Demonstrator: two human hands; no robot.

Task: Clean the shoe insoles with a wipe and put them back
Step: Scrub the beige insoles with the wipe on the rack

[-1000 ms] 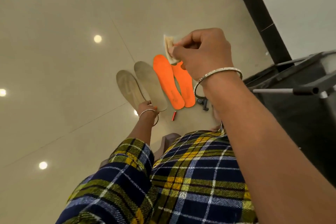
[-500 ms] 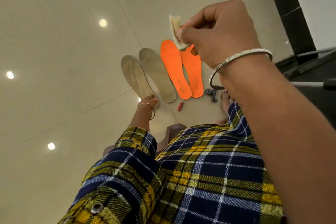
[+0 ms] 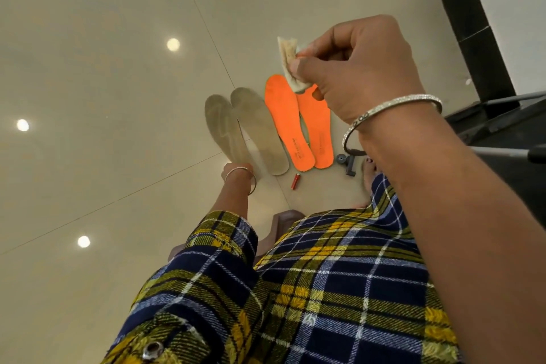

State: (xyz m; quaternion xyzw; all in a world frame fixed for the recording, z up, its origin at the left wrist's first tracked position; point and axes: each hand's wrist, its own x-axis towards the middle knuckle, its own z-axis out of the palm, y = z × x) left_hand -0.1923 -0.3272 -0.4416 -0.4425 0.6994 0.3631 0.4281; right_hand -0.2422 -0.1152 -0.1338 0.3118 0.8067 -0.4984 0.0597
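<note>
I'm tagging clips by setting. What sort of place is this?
Probably an indoor room, perhaps a home. The glossy beige tiled floor shows reflections of round ceiling lights, a plain white wall stands beside a black column, and two flat orange shoe insoles lie straight on the floor.

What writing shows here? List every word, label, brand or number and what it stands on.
On the orange insole beside the grey insoles: a dark printed line near the heel, too blurred to read.
On the other orange insole: a fainter printed line, also too blurred.
No other text shows.
</note>
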